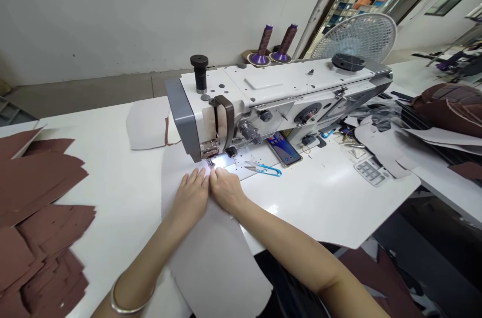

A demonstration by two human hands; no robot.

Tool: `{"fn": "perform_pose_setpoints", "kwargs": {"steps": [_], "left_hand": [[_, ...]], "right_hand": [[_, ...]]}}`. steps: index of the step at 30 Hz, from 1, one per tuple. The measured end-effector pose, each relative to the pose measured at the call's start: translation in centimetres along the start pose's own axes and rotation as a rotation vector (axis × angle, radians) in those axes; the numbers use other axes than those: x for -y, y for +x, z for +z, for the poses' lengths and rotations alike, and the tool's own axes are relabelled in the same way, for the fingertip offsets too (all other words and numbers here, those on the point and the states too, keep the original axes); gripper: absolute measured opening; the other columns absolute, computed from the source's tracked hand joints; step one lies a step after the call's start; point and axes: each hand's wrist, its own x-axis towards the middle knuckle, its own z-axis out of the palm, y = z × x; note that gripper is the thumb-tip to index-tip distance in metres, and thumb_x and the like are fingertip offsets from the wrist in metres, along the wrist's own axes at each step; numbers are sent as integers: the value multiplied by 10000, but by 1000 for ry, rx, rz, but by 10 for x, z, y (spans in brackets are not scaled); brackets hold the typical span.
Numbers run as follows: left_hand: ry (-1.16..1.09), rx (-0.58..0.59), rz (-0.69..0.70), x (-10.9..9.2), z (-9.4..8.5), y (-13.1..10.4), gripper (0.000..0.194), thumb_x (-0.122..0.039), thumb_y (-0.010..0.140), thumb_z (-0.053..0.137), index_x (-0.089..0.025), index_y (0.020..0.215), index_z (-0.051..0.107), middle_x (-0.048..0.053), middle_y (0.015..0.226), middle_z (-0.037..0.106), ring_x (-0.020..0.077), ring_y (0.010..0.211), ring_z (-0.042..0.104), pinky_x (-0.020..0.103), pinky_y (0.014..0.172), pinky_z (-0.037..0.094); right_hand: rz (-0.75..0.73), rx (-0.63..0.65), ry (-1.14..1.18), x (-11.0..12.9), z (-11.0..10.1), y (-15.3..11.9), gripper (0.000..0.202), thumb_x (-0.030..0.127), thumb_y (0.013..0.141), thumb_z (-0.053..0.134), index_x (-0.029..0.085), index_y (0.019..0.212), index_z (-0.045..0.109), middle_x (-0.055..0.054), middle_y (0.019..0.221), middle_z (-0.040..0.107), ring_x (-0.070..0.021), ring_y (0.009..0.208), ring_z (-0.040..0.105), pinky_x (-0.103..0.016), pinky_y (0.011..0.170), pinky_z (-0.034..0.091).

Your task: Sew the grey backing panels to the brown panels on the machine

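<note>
A long light-grey fabric panel (222,263) runs under the presser foot (211,161) of a white sewing machine (278,85) and hangs over the table's front edge. My left hand (194,192) lies flat on it, fingers stretched toward the needle. Close beside it, my right hand (228,188) has its fingers curled together on the panel's edge, a brown sliver showing just in front of them. The fingertips of both hands are just short of the foot, where the machine's lamp shines. Blue thread snips (267,170) lie to the right of the needle area.
Stacks of brown cut pieces (41,227) lie at the left. Another grey piece with a brown strip (148,125) rests behind the machine head. A phone (284,149) lies by the machine's base. Thread cones (265,44) and a fan (357,34) stand behind, and a calculator (371,171) sits at the right.
</note>
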Motion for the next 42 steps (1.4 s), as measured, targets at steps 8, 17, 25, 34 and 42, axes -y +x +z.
{"fn": "perform_pose_setpoints", "kwargs": {"steps": [8, 17, 25, 34, 42], "left_hand": [[30, -43, -5, 1, 3, 1, 462, -105, 861, 319, -114, 1278, 517, 152, 1395, 457, 314, 1310, 388, 505, 1054, 341], [42, -185, 28, 16, 20, 10, 436, -115, 865, 324, -98, 1240, 545, 154, 1375, 480, 302, 1302, 401, 490, 1042, 359], [96, -198, 22, 9, 20, 6, 446, -96, 859, 310, -84, 1241, 540, 171, 1359, 493, 312, 1290, 413, 485, 1028, 364], [60, -251, 35, 10, 25, 6, 442, -98, 866, 296, -95, 1238, 534, 181, 1348, 500, 303, 1296, 404, 486, 1019, 366], [91, -256, 37, 5, 24, 5, 451, -78, 857, 295, -82, 1234, 542, 179, 1327, 521, 310, 1265, 440, 483, 1017, 368]], "right_hand": [[18, 41, 26, 0, -3, 0, 189, 112, 931, 336, 149, 963, 519, -92, 900, 569, -189, 820, 544, -247, 588, 424], [22, 69, 28, 1, -4, 3, 228, 98, 935, 298, 150, 981, 515, -92, 900, 568, -191, 826, 545, -246, 587, 424], [26, 61, 40, 1, -3, 2, 221, 104, 932, 311, 147, 979, 523, -101, 905, 573, -190, 830, 546, -246, 589, 416], [42, 45, 46, 0, -1, 3, 210, 115, 940, 317, 153, 964, 521, -85, 882, 574, -186, 806, 546, -247, 576, 408], [36, 44, 56, -1, -1, 4, 203, 130, 943, 328, 163, 957, 528, -76, 881, 568, -190, 802, 542, -256, 570, 405]]}}
